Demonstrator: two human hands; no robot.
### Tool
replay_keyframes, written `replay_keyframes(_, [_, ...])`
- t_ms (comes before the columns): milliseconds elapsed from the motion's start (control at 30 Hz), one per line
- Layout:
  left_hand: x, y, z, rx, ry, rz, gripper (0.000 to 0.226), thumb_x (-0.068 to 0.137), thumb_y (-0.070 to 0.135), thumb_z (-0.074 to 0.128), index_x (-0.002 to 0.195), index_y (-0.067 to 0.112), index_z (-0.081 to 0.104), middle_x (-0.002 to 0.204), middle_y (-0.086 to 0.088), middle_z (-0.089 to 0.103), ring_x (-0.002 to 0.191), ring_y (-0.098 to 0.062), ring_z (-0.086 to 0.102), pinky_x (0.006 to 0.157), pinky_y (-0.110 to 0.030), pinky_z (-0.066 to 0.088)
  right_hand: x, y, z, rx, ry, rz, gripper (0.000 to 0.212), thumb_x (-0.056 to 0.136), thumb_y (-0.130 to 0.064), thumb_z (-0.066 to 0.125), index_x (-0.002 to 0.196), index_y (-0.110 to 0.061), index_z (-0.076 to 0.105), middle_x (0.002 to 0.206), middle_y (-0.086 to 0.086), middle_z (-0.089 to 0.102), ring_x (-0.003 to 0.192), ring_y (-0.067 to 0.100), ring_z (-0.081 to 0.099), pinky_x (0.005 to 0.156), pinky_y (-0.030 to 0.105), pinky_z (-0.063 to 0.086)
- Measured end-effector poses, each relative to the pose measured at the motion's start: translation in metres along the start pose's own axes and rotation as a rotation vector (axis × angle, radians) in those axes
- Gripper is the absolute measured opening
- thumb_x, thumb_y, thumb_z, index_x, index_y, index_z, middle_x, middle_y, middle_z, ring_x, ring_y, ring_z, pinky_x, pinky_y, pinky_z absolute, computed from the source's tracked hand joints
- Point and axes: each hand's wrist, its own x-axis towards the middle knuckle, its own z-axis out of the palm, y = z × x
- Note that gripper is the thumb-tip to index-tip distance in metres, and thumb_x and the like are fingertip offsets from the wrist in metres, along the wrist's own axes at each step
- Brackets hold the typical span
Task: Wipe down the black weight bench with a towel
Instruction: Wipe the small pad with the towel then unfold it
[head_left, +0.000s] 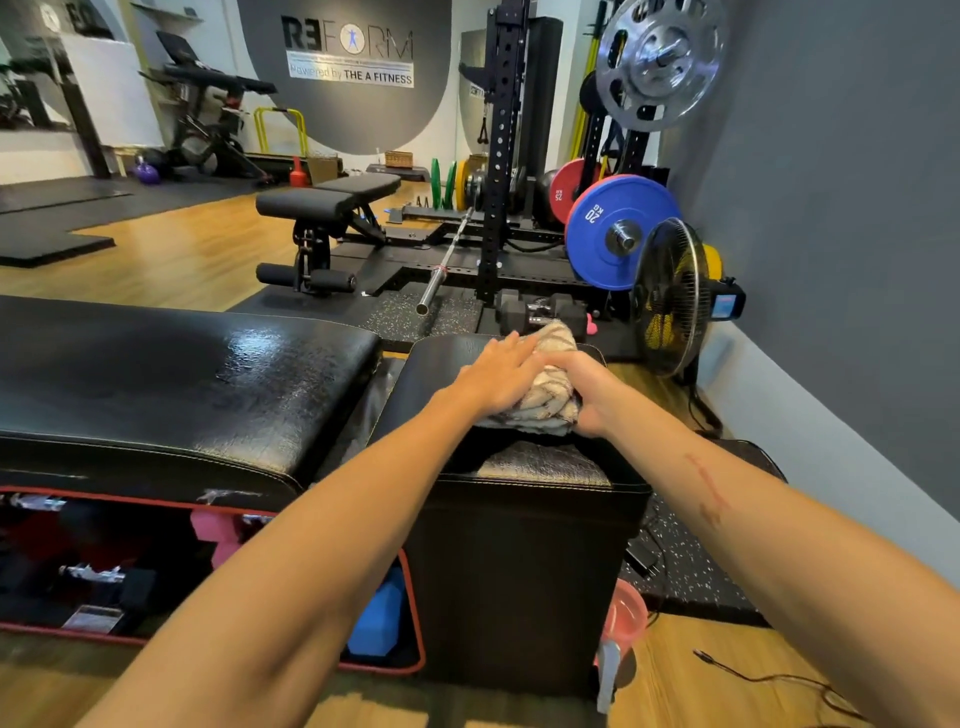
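A black padded bench lies in front of me in two parts: a long glossy pad on the left and a shorter pad on the right. A bunched beige towel with brown stripes rests on top of the shorter pad. My left hand lies flat on the towel's left side, fingers stretched forward. My right hand grips the towel's right side. Both arms reach forward from the bottom of the view.
Under the long pad is open storage with dumbbells, a pink item and a blue block. A black floor fan stands at the right by the grey wall. A rack with weight plates, a barbell and another bench are behind.
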Motion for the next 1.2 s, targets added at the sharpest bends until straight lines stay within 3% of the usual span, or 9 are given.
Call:
replay_keyframes(200, [0.004,-0.01,0.015,0.203,-0.028,0.031,0.077,0.087,0.055,-0.007,0.154,0.022,0.013,0.163,-0.006,0.003,0.149,-0.031,-0.005,0.117,-0.058,0.012,0.005,0.007,-0.007,0.057,-0.049,-0.006,0.034,0.092,-0.02,0.06,0.123,-0.006,0.064,0.111,0.023,0.072,0.101,0.038,0.071,0.1,0.053,0.05])
replay_keyframes(333, [-0.001,-0.002,0.005,0.171,0.009,0.055,0.052,0.105,0.031,0.022,0.155,0.017,0.017,0.163,-0.008,0.007,0.15,-0.031,0.0,0.119,-0.052,0.008,0.002,0.005,-0.006,0.049,-0.062,-0.029,0.042,0.089,-0.024,0.066,0.128,-0.008,0.062,0.112,0.021,0.072,0.102,0.036,0.071,0.098,0.05,0.052])
replay_keyframes(500, [-0.008,-0.01,-0.011,0.147,0.209,0.077,0.067,0.096,0.052,0.007,0.156,0.022,0.011,0.164,-0.002,0.0,0.15,-0.025,-0.006,0.119,-0.053,0.009,-0.017,-0.01,0.0,0.065,-0.12,-0.046,0.044,0.1,-0.045,0.051,0.124,-0.01,0.065,0.11,0.017,0.073,0.103,0.032,0.071,0.092,0.044,0.055])
replay_keyframes(600, [-0.006,0.003,-0.006,-0.01,0.128,0.085,0.063,0.099,0.056,0.016,0.155,0.029,0.012,0.163,0.002,0.009,0.15,-0.023,0.004,0.118,-0.051,0.01,-0.022,-0.013,0.003,0.128,-0.214,-0.077,0.065,0.095,-0.069,0.035,0.124,-0.019,0.065,0.118,0.018,0.071,0.112,0.036,0.066,0.101,0.053,0.048])
replay_keyframes(767, [-0.004,0.0,0.0,-0.453,0.112,0.138,0.067,0.097,0.064,0.024,0.155,0.034,0.009,0.162,0.009,0.012,0.147,-0.008,0.013,0.121,-0.038,0.01,-0.008,0.004,-0.016,0.441,-0.32,-0.089,0.081,0.095,-0.07,0.023,0.146,-0.011,0.045,0.139,0.023,0.055,0.128,0.042,0.054,0.109,0.058,0.038])
replay_keyframes(867, [0.002,-0.006,-0.005,-0.792,0.012,0.002,0.081,0.084,0.081,0.033,0.149,0.033,0.033,0.145,-0.004,0.05,0.13,-0.02,0.051,0.113,-0.043,0.034,-0.009,0.005,-0.02,0.534,-0.416,-0.086,0.071,0.1,-0.056,0.023,0.147,-0.007,0.04,0.146,0.025,0.048,0.134,0.043,0.047,0.107,0.06,0.039])
replay_keyframes(967, [0.004,-0.004,-0.012,-0.889,0.048,0.042,0.067,0.098,0.063,0.025,0.144,0.017,0.044,0.123,-0.009,0.066,0.114,-0.02,0.064,0.1,-0.031,0.048,-0.008,-0.008,-0.009,0.545,-0.447,-0.093,0.055,0.105,-0.033,0.027,0.148,0.0,0.037,0.148,0.026,0.045,0.136,0.04,0.045,0.109,0.057,0.037])
replay_keyframes(1100, [0.009,-0.011,-0.009,-0.914,0.121,0.067,0.061,0.097,0.065,0.029,0.147,0.031,0.037,0.128,-0.004,0.062,0.114,-0.014,0.062,0.104,-0.036,0.045,-0.006,-0.023,0.003,0.471,-0.411,-0.044,0.046,0.105,-0.019,0.035,0.144,0.005,0.041,0.144,0.027,0.048,0.133,0.037,0.05,0.111,0.051,0.04])
replay_keyframes(1200, [0.012,-0.014,0.0,-0.807,0.154,0.096,0.076,0.082,0.082,0.034,0.148,0.046,0.026,0.155,0.009,0.035,0.139,-0.009,0.037,0.118,-0.045,0.026,-0.01,-0.019,0.014,0.454,-0.375,-0.07,0.059,0.105,-0.048,0.032,0.138,-0.004,0.053,0.136,0.025,0.057,0.128,0.037,0.055,0.112,0.049,0.038])
